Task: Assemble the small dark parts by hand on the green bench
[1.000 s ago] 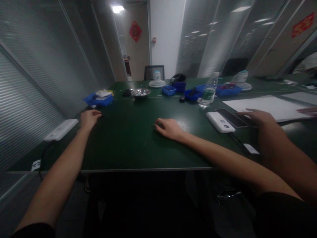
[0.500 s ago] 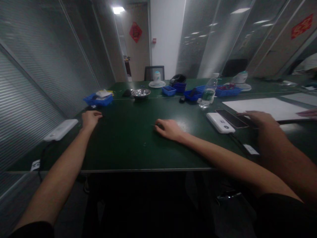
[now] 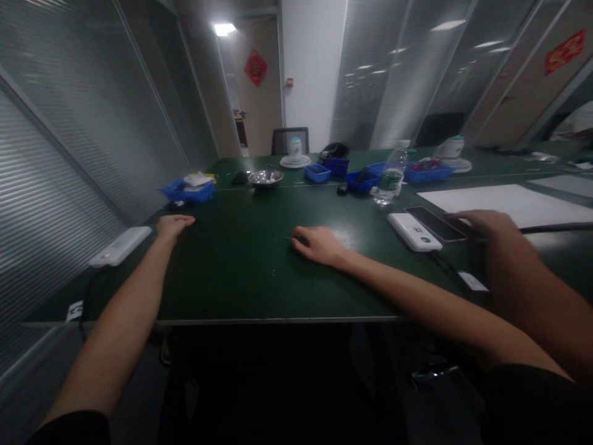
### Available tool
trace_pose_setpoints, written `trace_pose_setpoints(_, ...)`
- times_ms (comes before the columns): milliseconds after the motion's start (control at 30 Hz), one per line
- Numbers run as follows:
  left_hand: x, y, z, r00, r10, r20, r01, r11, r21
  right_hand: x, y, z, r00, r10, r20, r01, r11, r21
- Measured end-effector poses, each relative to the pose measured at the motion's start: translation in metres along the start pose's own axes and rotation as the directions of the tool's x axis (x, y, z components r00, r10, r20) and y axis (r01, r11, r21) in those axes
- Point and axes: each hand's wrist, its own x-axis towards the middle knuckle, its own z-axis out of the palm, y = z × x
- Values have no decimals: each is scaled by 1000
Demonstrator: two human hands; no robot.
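My left hand point(image 3: 172, 225) rests low over the left of the green table point(image 3: 231, 259), its fingers pressed together and pointing right. What they hold, if anything, is too small to make out. Nearer the middle, my right hand point(image 3: 319, 245) lies on the tabletop with thumb and fingers curled into a pinch. A thin needle-like piece point(image 3: 288, 238) sticks out to the left from its fingertips. Between the hands and closer to me is a tiny curled bit point(image 3: 273, 272) on the surface.
A white power bank point(image 3: 121, 246) lies beside my left arm, another power bank point(image 3: 414, 232) and a phone point(image 3: 435, 224) at right. A co-worker's hand point(image 3: 491, 222) reaches in there. Further back stand a metal bowl point(image 3: 265, 179), a blue tray point(image 3: 189, 193) and a water bottle point(image 3: 391, 176).
My left hand has turned slightly, and its fingers now lie straighter and closer together. My right hand has stayed put. At the far right edge, another hand has left the view.
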Motion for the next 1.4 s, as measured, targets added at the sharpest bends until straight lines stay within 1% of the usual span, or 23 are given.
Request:
trace_pose_setpoints(100,2,3,4,1000,-16,-13,16,1000,-1,-1,-1,-1,1000,-1,4,1,1000,-4)
trace_pose_setpoints(167,2,5,7,999,0,-33,1,1000,18,-1,-2,-1,1000,-2,6,2,1000,-7)
trace_pose_setpoints(233,0,6,8,998,42,-52,-38,997,70,-1,-2,-1,1000,-2,13,2,1000,-17)
trace_pose_setpoints(333,-7,5,6,985,165,-50,-151,964,221,0,-2,-1,1000,12,24,-11,999,-49)
trace_pose_setpoints(433,-17,7,4,947,320,35,-307,866,394,1,-2,-1,999,22,35,-20,998,-56)
trace_pose_setpoints(500,-25,11,5,921,374,113,-377,776,505,1,-2,0,999,19,39,-18,999,-47)
trace_pose_setpoints(600,-33,17,11,906,374,197,-406,640,652,1,-1,1,999,11,42,-9,999,-41)
trace_pose_setpoints(700,-34,18,16,894,373,249,-426,532,732,1,0,1,999,3,41,-1,999,-47)
trace_pose_setpoints(767,-32,15,15,887,387,251,-435,516,738,1,-1,1,999,-7,39,9,999,-39)
trace_pose_setpoints(833,-29,12,12,875,421,239,-457,554,696,0,-2,0,999,-15,33,15,1000,-27)
trace_pose_setpoints(867,-29,12,11,861,449,240,-486,582,652,0,-2,-1,999,-20,31,20,1000,-20)
trace_pose_setpoints(900,-31,13,12,838,485,252,-530,607,592,-1,-2,-1,999,-25,30,26,1000,-13)
trace_pose_setpoints(933,-35,16,14,804,524,280,-586,624,517,-1,-2,-2,999,-29,28,29,1000,-8)
trace_pose_setpoints(967,-40,22,18,760,568,316,-648,629,429,-1,-2,-2,999,-33,30,33,999,0)
trace_pose_setpoints(1000,-49,28,24,706,611,358,-708,625,329,-1,-2,-2,999,-38,31,37,999,9)
trace_pose_setpoints(1033,-59,36,31,643,653,401,-759,612,222,-1,-1,-2,999,-40,29,40,999,17)
trace_pose_setpoints(1100,-87,54,49,511,723,464,-820,572,12,-1,0,-2,999,-46,19,46,999,26)
trace_pose_setpoints(1133,-102,62,59,433,757,489,-836,541,-97,-1,0,-1,999,-51,9,50,998,28)
trace_pose_setpoints(1167,-118,70,67,365,780,508,-834,516,-193,-1,1,-1,998,-57,-1,57,998,30)
trace_pose_setpoints(1200,-133,76,75,312,793,523,-824,500,-267,-1,1,0,998,-64,-14,64,997,30)
trace_pose_setpoints(1267,-158,86,86,256,795,550,-792,498,-352,-1,1,1,996,-79,-35,80,996,34)
trace_pose_setpoints(1333,-174,91,91,238,786,570,-778,506,-372,-1,2,2,995,-92,-48,94,995,39)
trace_pose_setpoints(1400,-181,92,92,236,780,579,-772,512,-376,-1,2,3,993,-105,-56,107,993,42)
